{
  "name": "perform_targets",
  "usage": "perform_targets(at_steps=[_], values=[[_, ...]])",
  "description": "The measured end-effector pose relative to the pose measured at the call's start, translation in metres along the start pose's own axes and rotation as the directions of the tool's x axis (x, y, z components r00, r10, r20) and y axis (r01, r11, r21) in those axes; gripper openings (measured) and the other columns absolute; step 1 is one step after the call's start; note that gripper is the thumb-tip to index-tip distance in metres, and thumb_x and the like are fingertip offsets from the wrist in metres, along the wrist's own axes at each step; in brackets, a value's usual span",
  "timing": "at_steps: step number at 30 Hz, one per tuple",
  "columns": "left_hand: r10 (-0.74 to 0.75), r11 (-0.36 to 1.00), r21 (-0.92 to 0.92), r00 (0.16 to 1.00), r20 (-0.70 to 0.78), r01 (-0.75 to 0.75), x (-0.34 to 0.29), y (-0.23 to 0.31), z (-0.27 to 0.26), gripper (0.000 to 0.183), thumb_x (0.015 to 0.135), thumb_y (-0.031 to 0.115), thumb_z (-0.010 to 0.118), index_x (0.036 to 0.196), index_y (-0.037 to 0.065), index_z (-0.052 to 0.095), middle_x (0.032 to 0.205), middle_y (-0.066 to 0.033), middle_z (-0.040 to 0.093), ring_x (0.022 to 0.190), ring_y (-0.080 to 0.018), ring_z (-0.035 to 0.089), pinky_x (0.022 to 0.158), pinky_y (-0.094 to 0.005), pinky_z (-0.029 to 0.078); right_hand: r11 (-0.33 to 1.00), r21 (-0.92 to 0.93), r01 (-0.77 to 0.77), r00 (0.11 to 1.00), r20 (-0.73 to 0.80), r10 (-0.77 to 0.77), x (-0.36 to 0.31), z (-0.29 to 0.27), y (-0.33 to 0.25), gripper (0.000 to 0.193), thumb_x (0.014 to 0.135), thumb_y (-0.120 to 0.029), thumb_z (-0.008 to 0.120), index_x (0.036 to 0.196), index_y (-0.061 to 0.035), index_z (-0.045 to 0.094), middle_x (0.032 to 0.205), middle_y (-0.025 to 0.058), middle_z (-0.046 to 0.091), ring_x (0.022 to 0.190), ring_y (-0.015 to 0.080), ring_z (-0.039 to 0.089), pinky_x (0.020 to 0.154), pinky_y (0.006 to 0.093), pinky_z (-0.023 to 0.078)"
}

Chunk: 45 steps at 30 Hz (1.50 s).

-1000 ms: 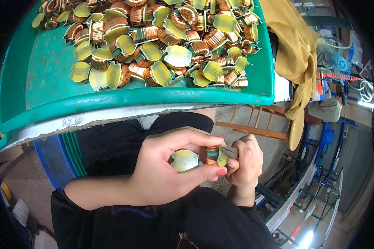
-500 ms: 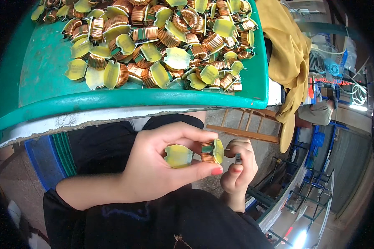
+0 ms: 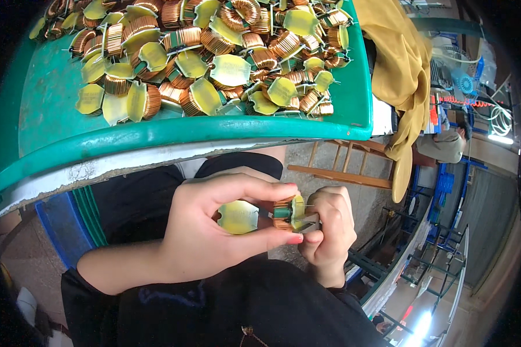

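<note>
My left hand (image 3: 192,217) pinches a copper-wound toroidal coil (image 3: 282,213) between thumb and forefinger, its yellow base plate facing my right hand. Tucked in the same palm is a second coil, of which mainly the yellow plate (image 3: 239,217) shows. Closed fingers of my right hand (image 3: 334,231) grip a small flat grey metal piece (image 3: 309,223), which reaches the plate side of the pinched coil. Its exact kind is hidden by the fingers. A thin pin sticks out of that plate. Beyond both hands, a green tray (image 3: 214,128) holds a heap of similar coils (image 3: 230,70).
The tray rests on a white-edged table (image 3: 92,170) with a chipped rim. Mustard-coloured cloth (image 3: 396,75) hangs at its right. A wooden ladder-like frame (image 3: 341,176) stands below, and a blue crate (image 3: 69,225) is at left. Another person (image 3: 443,146) is in the far right background.
My right hand has moved slightly left, bringing the grey metal piece up to the pinched coil's plate. The view has shifted a little, so the tray appears higher and further left.
</note>
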<state>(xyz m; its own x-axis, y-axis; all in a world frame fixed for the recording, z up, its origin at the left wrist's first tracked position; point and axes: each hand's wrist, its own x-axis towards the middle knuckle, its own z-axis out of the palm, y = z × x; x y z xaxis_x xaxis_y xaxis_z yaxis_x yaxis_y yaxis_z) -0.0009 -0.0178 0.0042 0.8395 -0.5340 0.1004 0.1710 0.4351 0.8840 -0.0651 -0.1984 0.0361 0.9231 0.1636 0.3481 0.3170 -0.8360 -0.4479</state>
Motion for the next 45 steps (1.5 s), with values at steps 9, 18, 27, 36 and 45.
perform_targets(at_steps=[9, 18, 27, 36, 45], values=[[0.103, 0.987, 0.122, 0.995, 0.010, -0.103, 0.003, -0.001, -0.003, 0.049, 0.058, -0.008, 0.079, 0.103, -0.001, 0.061, 0.099, -0.0153, 0.066, 0.081, -0.0179, 0.063, 0.067, -0.0242, 0.051, 0.987, -0.123, 0.101, 0.992, 0.087, -0.091, 0.004, -0.005, 0.005, 0.038, 0.090, -0.038, 0.051, 0.083, -0.0007, 0.054, 0.072, 0.0096, 0.051, 0.058, 0.0224, 0.043, 0.056, 0.0332, 0.041], [0.201, 0.963, 0.176, 0.979, 0.020, -0.202, 0.009, -0.004, -0.004, 0.050, 0.059, -0.008, 0.078, 0.105, -0.002, 0.061, 0.096, -0.0137, 0.066, 0.075, -0.0180, 0.063, 0.064, -0.0232, 0.051, 0.997, -0.067, -0.024, 0.997, 0.074, 0.029, 0.003, -0.002, -0.003, 0.038, 0.091, -0.037, 0.051, 0.082, -0.0002, 0.053, 0.070, 0.0092, 0.050, 0.057, 0.0220, 0.042, 0.055, 0.0320, 0.040], [-0.274, 0.907, -0.318, 0.961, 0.048, 0.275, 0.007, 0.014, -0.005, 0.038, 0.072, -0.002, 0.072, 0.107, -0.006, 0.058, 0.088, -0.0129, 0.064, 0.068, -0.0175, 0.063, 0.062, -0.0240, 0.054, 0.865, 0.466, -0.185, 0.978, -0.004, 0.211, 0.004, -0.006, 0.006, 0.030, 0.092, -0.027, 0.049, 0.086, 0.0016, 0.054, 0.073, 0.0102, 0.051, 0.061, 0.0226, 0.044, 0.060, 0.0309, 0.040], [-0.436, 0.677, -0.510, 0.847, 0.305, 0.532, 0.012, 0.023, -0.009, 0.030, 0.083, 0.004, 0.060, 0.108, -0.011, 0.053, 0.078, -0.0211, 0.063, 0.061, -0.0244, 0.064, 0.054, -0.0311, 0.058, 0.922, 0.235, -0.309, 0.928, 0.288, 0.238, 0.013, -0.017, 0.000, 0.027, 0.091, -0.024, 0.049, 0.088, 0.0019, 0.055, 0.075, 0.0105, 0.051, 0.064, 0.0227, 0.044, 0.061, 0.0293, 0.038], [-0.485, 0.619, -0.507, 0.800, 0.354, 0.600, 0.013, 0.025, -0.008, 0.030, 0.084, 0.008, 0.058, 0.107, -0.012, 0.053, 0.071, -0.0199, 0.062, 0.055, -0.0241, 0.062, 0.050, -0.0308, 0.057, 0.895, 0.261, -0.362, 0.902, 0.342, 0.265, 0.015, -0.020, -0.001, 0.026, 0.091, -0.023, 0.049, 0.086, 0.0016, 0.055, 0.073, 0.0097, 0.050, 0.063, 0.0223, 0.043, 0.059, 0.0295, 0.038]])
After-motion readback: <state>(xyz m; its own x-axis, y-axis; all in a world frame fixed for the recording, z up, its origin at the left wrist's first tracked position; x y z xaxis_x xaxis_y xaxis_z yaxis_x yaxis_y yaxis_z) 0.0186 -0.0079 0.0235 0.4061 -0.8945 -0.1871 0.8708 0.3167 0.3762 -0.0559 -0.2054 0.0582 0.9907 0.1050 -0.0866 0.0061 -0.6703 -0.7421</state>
